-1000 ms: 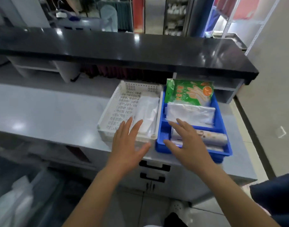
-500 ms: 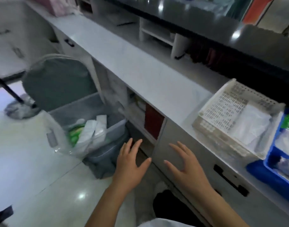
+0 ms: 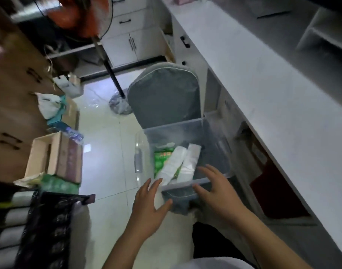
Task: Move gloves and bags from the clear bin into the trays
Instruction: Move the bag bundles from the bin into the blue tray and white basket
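The clear bin (image 3: 178, 131) sits on a grey chair seat beside the counter. Inside it lie two white flat packs (image 3: 174, 162) and a green glove pack (image 3: 162, 158) under them. My left hand (image 3: 148, 202) hovers at the bin's near left corner, fingers spread, holding nothing. Fingers apart and empty too, my right hand (image 3: 216, 189) hangs over the bin's near rim. The trays are out of view.
The grey chair back (image 3: 162, 96) rises behind the bin. A long white counter (image 3: 263, 84) runs along the right. A fan pole (image 3: 112, 74) stands on the floor beyond. Cardboard boxes (image 3: 55, 154) and black bags (image 3: 46, 226) crowd the left.
The view has swung left and down, from the trays on the counter to the clear bin. Both hands have moved from the trays to the bin's near rim.
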`<state>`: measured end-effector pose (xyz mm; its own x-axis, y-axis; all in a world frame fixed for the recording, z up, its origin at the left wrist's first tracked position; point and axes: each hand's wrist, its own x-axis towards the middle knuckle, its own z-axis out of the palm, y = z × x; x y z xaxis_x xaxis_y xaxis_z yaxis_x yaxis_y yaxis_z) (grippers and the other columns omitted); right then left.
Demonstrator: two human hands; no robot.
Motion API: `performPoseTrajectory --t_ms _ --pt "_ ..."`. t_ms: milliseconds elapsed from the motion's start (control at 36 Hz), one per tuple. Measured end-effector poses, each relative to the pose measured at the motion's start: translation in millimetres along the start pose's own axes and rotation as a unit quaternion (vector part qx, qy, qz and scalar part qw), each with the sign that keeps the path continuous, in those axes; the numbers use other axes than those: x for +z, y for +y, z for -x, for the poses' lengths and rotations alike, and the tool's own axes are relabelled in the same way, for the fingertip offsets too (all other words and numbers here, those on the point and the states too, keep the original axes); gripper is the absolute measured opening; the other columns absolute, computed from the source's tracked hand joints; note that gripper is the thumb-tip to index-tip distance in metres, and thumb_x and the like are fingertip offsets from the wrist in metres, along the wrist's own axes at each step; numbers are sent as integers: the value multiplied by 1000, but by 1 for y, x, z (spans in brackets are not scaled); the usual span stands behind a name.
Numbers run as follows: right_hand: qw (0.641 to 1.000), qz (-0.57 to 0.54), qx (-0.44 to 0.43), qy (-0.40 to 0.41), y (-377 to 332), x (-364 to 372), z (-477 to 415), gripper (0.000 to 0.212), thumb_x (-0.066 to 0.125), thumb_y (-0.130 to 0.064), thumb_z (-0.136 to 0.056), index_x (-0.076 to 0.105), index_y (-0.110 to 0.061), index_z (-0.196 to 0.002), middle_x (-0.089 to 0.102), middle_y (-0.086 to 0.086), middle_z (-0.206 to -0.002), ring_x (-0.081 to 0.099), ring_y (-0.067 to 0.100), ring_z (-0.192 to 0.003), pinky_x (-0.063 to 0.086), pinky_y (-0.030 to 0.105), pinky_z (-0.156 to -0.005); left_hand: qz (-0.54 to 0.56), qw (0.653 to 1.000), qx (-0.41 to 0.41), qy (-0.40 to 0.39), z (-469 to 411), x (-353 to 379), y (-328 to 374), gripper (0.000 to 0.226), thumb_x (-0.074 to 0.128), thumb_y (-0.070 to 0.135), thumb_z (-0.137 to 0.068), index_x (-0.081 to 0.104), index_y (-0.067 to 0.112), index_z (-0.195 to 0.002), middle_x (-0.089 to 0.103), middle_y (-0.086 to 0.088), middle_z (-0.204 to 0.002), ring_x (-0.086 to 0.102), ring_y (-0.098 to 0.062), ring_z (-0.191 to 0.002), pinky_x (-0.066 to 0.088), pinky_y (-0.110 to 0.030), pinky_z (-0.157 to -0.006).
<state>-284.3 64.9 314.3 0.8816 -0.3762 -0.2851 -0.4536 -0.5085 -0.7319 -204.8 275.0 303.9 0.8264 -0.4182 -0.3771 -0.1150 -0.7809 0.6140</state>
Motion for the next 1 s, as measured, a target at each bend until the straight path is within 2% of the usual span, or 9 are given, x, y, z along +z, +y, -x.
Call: performPoseTrajectory --t_ms 111,222,306,472,611,667,806,917,1000 --pt "999 -8 -6 -43 -3 -1 -60 59 66 -47 -86 47 -32 -141 36 0 -156 30 17 -144 28 33 -114 9 1000 -27 -8 -44 -17 9 68 62 48 -90 29 40 -149 17 9 -162 17 -14 -148 21 -35 -118" --pt "994 27 7 -104 5 2 -110 59 66 -41 -89 48 -23 -142 39 5 -154 30 19 -145 29 38 -116 -50 997 -29 -47 -90 -25 9 70 60 49 -91 27 36 -151 17 3 -163 15 -16 -148 17 -33 -118" --pt "991 37 30 -129 10 5 -137 59 66 -41 -89 48 -21 -142 40 6 -154 32 21 -144 29 36 -116 -34 996 -40 -71 -123 -26 5 70 61 49 -90 29 35 -150 23 3 -161 20 -17 -146 18 -31 -116" --pt "988 53 56 -131 29 27 -176 57 67 -41 -87 53 -20 -138 50 4 -145 45 20 -135 37 34 -110 -23 984 -101 -148 -189 -5 -25 72 69 42 -86 39 22 -148 41 -4 -151 41 -22 -135 33 -28 -106" --pt "982 121 80 -119 56 58 -195 56 63 -44 -86 55 -22 -137 52 3 -144 49 21 -130 40 33 -106 -38 954 -160 -252 -247 25 -66 74 65 38 -88 32 20 -152 35 -10 -156 41 -26 -137 37 -30 -108" --pt "974 169 102 -107 70 74 -196 58 58 -49 -87 50 -26 -141 48 3 -149 44 22 -135 37 34 -109 -50 943 -176 -278 -271 36 -82 72 63 35 -90 31 18 -152 34 -12 -157 41 -27 -138 37 -30 -108" --pt "939 255 185 -138 106 115 -200 65 42 -63 -91 39 -29 -146 34 1 -157 23 23 -146 16 50 -117 -72 927 -196 -312 -323 65 -115 68 60 30 -92 33 15 -152 36 -13 -156 43 -28 -136 38 -28 -105" --pt "938 274 183 -111 137 139 -213 73 18 -73 -88 45 -32 -142 39 2 -155 19 23 -149 2 55 -116 -63 935 -202 -285 -364 97 -138 66 66 26 -87 41 12 -146 48 -15 -147 51 -30 -129 43 -30 -99" --pt "946 282 142 -81 146 151 -222 72 23 -70 -90 58 -25 -133 54 8 -144 31 30 -145 5 59 -114 -70 940 -201 -266 -391 124 -152 73 71 28 -83 38 11 -147 49 -16 -145 51 -32 -128 43 -33 -101"
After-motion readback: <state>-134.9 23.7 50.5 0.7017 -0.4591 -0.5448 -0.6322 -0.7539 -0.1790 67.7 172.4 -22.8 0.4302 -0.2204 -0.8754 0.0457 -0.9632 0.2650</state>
